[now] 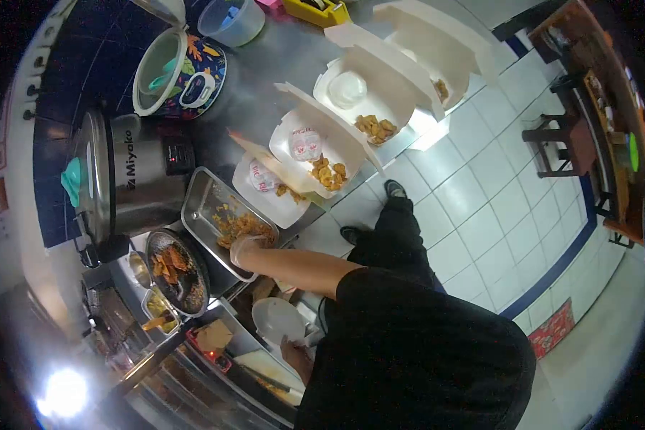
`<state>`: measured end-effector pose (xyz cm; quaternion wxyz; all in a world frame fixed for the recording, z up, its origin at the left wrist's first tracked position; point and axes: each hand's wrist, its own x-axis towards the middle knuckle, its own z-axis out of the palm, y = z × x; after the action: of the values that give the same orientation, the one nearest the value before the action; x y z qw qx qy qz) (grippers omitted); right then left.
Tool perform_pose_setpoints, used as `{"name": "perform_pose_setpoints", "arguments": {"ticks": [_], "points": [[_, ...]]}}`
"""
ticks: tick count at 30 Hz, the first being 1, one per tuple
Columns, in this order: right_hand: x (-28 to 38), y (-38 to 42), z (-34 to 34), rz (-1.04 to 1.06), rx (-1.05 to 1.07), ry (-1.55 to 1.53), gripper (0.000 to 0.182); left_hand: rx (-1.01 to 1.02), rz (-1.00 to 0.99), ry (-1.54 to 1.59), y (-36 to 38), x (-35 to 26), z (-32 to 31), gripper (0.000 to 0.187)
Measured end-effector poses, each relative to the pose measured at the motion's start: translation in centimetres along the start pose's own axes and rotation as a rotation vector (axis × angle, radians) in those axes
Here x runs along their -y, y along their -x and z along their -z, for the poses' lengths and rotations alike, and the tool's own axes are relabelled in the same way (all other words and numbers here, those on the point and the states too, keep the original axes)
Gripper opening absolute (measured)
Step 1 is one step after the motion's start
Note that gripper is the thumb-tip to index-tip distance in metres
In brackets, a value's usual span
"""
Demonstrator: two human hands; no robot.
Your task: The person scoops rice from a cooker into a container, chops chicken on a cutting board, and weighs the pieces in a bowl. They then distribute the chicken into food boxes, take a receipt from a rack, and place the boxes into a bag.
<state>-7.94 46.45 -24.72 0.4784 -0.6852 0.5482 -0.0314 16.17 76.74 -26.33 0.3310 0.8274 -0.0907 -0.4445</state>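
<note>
Crumbly browned food [229,221] lay in the metal tray [202,203], where the right hand [244,250], in a clear glove, reached in at the end of an outstretched forearm; I could not tell whether its fingers were clenched. The left hand [296,355], tucked nearer the body, gripped a white bowl [275,319] at its edge. Around the tray stood a pan [198,288] leftward, a cooker [140,179] beyond and open boxes [288,147] rightward
</note>
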Motion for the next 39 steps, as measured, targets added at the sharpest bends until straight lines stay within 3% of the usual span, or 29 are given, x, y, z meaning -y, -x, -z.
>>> {"name": "perform_pose_setpoints", "arguments": {"ticks": [4, 5, 6, 8, 11, 12, 14, 17, 18, 19, 20, 21, 22, 23, 24, 25, 26, 28, 29, 30, 31, 33, 36, 37, 39], "points": [[-1.0, 6.9, 3.8, 0.13, -0.171, 0.176, 0.028, -0.036, -0.069, -0.086, 5.2, -0.4, -1.6, 0.036], [-1.9, 6.8, 4.5, 0.172, -0.079, 0.112, 0.027, -0.056, -0.092, -0.108, 6.8, -0.5, -2.3, 0.035], [-1.9, 2.9, 1.5, 0.232, -0.201, 0.153, 0.025, -0.073, -0.104, -0.124, 7.7, -0.3, -2.7, 0.036], [-2.1, 5.8, 3.5, 0.166, -0.174, -0.219, 0.023, -0.065, -0.133, -0.162, 6.4, 1.3, -1.8, 0.037], [-1.8, 9.9, 7.1, 0.161, -0.099, -0.264, 0.023, -0.026, -0.158, -0.172, 4.4, 4.4, -0.4, 0.04], [-2.1, 10.6, 7.9, 0.161, -0.098, -0.266, 0.023, -0.124, -0.424, -0.393, 6.4, 4.7, -2.7, 0.039], [-2.5, 11.7, 8.6, 0.145, -0.049, -0.219, 0.025, -0.223, -0.69, -0.62, 8.3, 3.8, -3.6, 0.038], [-3.6, 10.8, 7.8, 0.23, -0.158, -0.163, 0.028, 0.082, -0.468, -0.592, 8.3, 0.7, -3.8, 0.038], [-3.7, 8.3, 5.6, 0.215, -0.168, -0.163, 0.028, 0.105, -0.346, -0.427, 9.2, -0.3, -4.5, 0.039], [-3.3, 4.5, 2.2, 0.247, -0.392, -0.269, 0.025, 0.127, -0.214, -0.263, 9.7, -0.6, -5.1, 0.039], [-3.3, 2.6, 0.2, 0.28, -0.611, -0.372, 0.023, 0.137, -0.204, -0.267, 8.9, -0.3, -5.2, 0.039], [-3.3, 6.1, 3.8, 0.236, -0.416, -0.377, 0.018, 0.289, -0.069, -0.189, 7.1, -0.2, -5.1, 0.04], [-4.0, 8.3, 5.6, 0.236, -0.408, -0.37, 0.018, 0.433, 0.063, -0.101, 4.9, 0.2, -4.7, 0.04], [-4.4, 10.0, 6.3, 0.295, -0.363, -0.615, 0.02, 0.379, 0.018, -0.236, 5.1, 0.6, -4.4, 0.041], [-4.6, 10.1, 6.7, 0.33, -0.398, -0.611, 0.022, 0.321, -0.02, -0.372, 5.1, 1.2, -4.0, 0.042], [-4.9, 10.7, 7.0, 0.34, -0.447, -0.573, 0.025, 0.022, -0.204, -0.723, 6.8, 1.5, -4.5, 0.043], [-5.2, 11.1, 7.4, 0.34, -0.488, -0.54, 0.027, -0.019, -0.299, -0.728, 5.7, 2.6, -3.4, 0.041], [-6.3, 12.1, 9.4, 0.291, -0.591, -0.497, 0.033, 0.126, -0.418, -0.484, 2.8, 5.0, -1.0, 0.038], [-4.8, 12.0, 9.6, 0.279, -0.6, -0.47, 0.036, 0.092, -0.393, -0.328, 2.5, 7.6, -0.4, 0.036], [-5.4, 12.2, 10.4, 0.226, -0.627, -0.439, 0.039, 0.179, -0.204, 0.027, 4.5, 4.8, -3.4, 0.034], [-6.9, 10.5, 10.0, 0.27, -0.71, -0.071, 0.031, 0.092, -0.137, 0.106, 6.2, 3.4, -4.9, 0.034], [-6.9, 8.6, 11.2, 0.097, -0.455, 0.064, 0.026, 0.001, -0.037, 0.224, 7.1, 3.2, -5.8, 0.034], [-4.2, 8.3, 11.0, -0.015, -0.42, 0.221, 0.025, 0.045, -0.045, 0.328, 6.5, 4.9, -5.3, 0.033], [-3.4, 8.1, 10.1, 0.115, -0.608, 0.327, 0.024, 0.047, -0.057, 0.324, 6.1, 5.6, -5.0, 0.033], [-1.2, 7.5, 8.4, 0.229, -0.648, 0.485, 0.023, 0.051, -0.047, 0.341, 5.4, 6.8, -4.7, 0.033]]}}
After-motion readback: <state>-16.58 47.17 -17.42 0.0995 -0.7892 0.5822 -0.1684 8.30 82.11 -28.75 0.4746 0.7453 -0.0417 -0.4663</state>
